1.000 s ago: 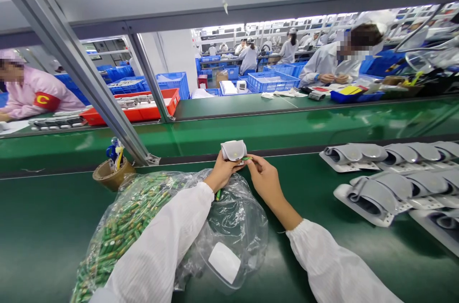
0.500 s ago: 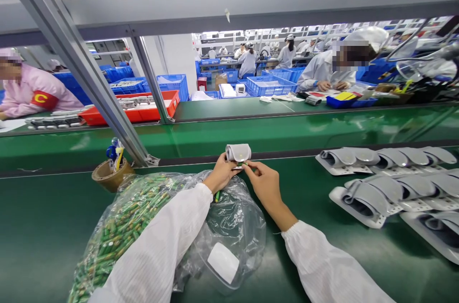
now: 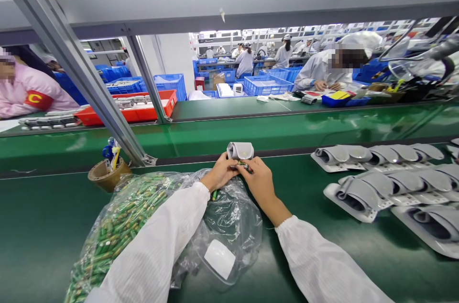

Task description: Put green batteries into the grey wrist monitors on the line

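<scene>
My left hand [image 3: 219, 174] is closed around a wrist blood pressure monitor [image 3: 241, 151], whose rolled grey cuff points away from me. On the near side of the monitor, small green batteries [image 3: 244, 165] show between my fingers. My right hand [image 3: 258, 179] pinches at that spot, its thumb and fingertips on a green battery and against the monitor; how deep the battery sits is hidden. Beneath my left forearm lies a clear plastic bag [image 3: 233, 219] with many loose green batteries [image 3: 118, 231] in its left part. A white label [image 3: 220, 259] is on the bag's near end.
Rows of similar monitors with grey cuffs [image 3: 380, 188] lie at the right. A bamboo cup [image 3: 107, 176] with pens stands at the left, by a metal post [image 3: 107, 107]. Beyond the green divider are a red tray [image 3: 168, 102], blue bins [image 3: 267, 87] and several co-workers.
My right hand has closed in on the monitor, its fingers now pressed nearer to my left fingertips at the green battery. The view has shifted slightly.
</scene>
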Available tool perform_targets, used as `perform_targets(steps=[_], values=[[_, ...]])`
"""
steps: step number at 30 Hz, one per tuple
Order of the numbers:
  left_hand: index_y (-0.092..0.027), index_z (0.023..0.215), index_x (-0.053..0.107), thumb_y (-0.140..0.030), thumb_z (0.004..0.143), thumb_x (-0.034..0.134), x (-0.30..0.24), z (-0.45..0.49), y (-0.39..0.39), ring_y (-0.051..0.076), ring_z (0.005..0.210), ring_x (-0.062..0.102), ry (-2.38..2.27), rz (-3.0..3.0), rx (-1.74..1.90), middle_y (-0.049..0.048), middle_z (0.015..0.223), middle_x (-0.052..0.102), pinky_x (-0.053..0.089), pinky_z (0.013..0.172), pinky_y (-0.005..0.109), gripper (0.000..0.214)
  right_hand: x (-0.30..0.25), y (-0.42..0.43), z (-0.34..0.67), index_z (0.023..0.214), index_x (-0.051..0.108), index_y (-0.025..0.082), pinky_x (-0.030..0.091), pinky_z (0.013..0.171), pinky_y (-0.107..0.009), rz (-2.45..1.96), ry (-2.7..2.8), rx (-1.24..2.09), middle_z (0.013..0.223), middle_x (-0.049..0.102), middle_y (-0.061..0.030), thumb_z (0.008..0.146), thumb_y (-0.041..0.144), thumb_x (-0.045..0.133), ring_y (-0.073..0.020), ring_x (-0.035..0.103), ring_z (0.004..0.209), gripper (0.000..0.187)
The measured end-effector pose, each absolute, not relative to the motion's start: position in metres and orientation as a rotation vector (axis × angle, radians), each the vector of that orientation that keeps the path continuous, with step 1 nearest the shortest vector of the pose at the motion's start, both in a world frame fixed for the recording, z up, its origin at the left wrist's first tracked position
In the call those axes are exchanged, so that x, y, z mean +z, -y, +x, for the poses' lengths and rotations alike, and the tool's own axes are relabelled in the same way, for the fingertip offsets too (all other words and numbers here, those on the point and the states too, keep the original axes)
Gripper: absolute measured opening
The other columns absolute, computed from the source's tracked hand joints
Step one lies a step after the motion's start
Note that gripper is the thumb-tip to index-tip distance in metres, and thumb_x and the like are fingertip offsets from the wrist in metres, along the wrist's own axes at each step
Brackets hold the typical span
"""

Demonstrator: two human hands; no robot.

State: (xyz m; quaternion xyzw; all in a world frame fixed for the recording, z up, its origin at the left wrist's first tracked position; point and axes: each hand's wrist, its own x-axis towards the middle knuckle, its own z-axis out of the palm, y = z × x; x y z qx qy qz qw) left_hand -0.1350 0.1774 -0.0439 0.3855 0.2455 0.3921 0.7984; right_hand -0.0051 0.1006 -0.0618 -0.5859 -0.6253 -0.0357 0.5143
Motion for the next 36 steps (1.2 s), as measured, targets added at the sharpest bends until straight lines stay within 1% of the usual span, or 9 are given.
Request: perform_targets(steps=[3,8,13,18,21,25,27,32,36], values=[[-0.019,0.115,0.057,-0.010,0.070,0.075,-0.042,-0.136,-0.177,0.018,0.089,0.069,-0.520,0.839,0.844,0.0072,0.104,0.070,0.058,0.091,0.037,0.050,-0.060,-0.099,-0.005,0.109,0.078,0.019,0.045,0.068,-0.031,-1.417,1.528,-0.072,0.081,0.059,-0.0040,0.105,0.045,0.054,-0.0185,0.057,0.072,0.035],[-0.017,0.120,0.057,-0.012,0.072,0.078,-0.041,-0.136,-0.174,0.020,0.090,0.071,-0.505,0.874,0.816,0.0096,0.105,0.072,0.059,0.088,0.036,0.052,-0.059,-0.099,-0.003,0.105,0.078,0.018,0.043,0.067,-0.031,-1.467,1.508,-0.070,0.083,0.064,-0.0050,0.104,0.045,0.054,-0.0180,0.059,0.071,0.037],[-0.019,0.115,0.058,-0.012,0.072,0.074,-0.047,-0.135,-0.178,0.021,0.093,0.071,-0.530,0.890,0.823,0.0077,0.106,0.071,0.058,0.099,0.045,0.047,-0.059,-0.101,-0.003,0.100,0.079,0.017,0.039,0.064,-0.030,-1.480,1.499,0.006,0.074,0.059,-0.0020,0.098,0.042,0.061,-0.0166,0.054,0.065,0.030],[-0.021,0.117,0.055,-0.013,0.076,0.070,-0.050,-0.133,-0.179,0.024,0.109,0.069,-0.555,0.892,0.863,0.0090,0.121,0.067,0.053,0.108,0.056,0.045,-0.062,-0.103,-0.002,0.099,0.078,0.016,0.038,0.067,-0.030,-1.496,1.550,0.098,0.072,0.057,-0.0022,0.099,0.031,0.049,-0.0174,0.054,0.066,0.032],[-0.021,0.119,0.054,-0.013,0.077,0.069,-0.049,-0.132,-0.178,0.025,0.112,0.069,-0.577,0.897,0.885,0.0094,0.124,0.066,0.052,0.109,0.058,0.045,-0.063,-0.103,0.001,0.106,0.078,0.016,0.039,0.067,-0.030,-1.526,1.565,0.154,0.073,0.060,-0.0029,0.098,0.029,0.048,-0.0179,0.056,0.067,0.034],[-0.020,0.120,0.053,-0.012,0.076,0.068,-0.047,-0.131,-0.177,0.024,0.104,0.071,-0.608,0.910,0.904,0.0082,0.115,0.068,0.056,0.104,0.057,0.047,-0.062,-0.102,0.000,0.114,0.077,0.015,0.037,0.066,-0.030,-1.535,1.571,0.176,0.075,0.063,-0.0038,0.097,0.029,0.048,-0.0178,0.055,0.066,0.037],[-0.021,0.121,0.053,-0.013,0.076,0.067,-0.046,-0.131,-0.177,0.023,0.101,0.072,-0.617,0.917,0.918,0.0070,0.113,0.069,0.058,0.102,0.056,0.048,-0.060,-0.102,-0.002,0.111,0.078,0.015,0.037,0.066,-0.031,-1.521,1.542,0.208,0.074,0.063,-0.0042,0.096,0.030,0.048,-0.0179,0.054,0.065,0.037],[-0.022,0.125,0.054,-0.014,0.077,0.066,-0.047,-0.128,-0.179,0.021,0.097,0.073,-0.637,0.944,0.948,0.0065,0.113,0.071,0.060,0.099,0.051,0.050,-0.056,-0.103,-0.003,0.089,0.078,0.016,0.040,0.068,-0.031,-1.499,1.324,0.385,0.071,0.065,-0.0045,0.089,0.035,0.055,-0.0179,0.055,0.065,0.030],[-0.023,0.136,0.051,-0.020,0.085,0.062,-0.048,-0.128,-0.181,0.022,0.102,0.073,-0.691,1.036,0.989,0.0094,0.125,0.069,0.061,0.099,0.052,0.052,-0.053,-0.106,0.005,0.090,0.076,0.016,0.042,0.061,-0.029,-1.511,1.179,0.474,0.072,0.069,-0.0054,0.094,0.049,0.052,-0.0165,0.056,0.060,0.041]])
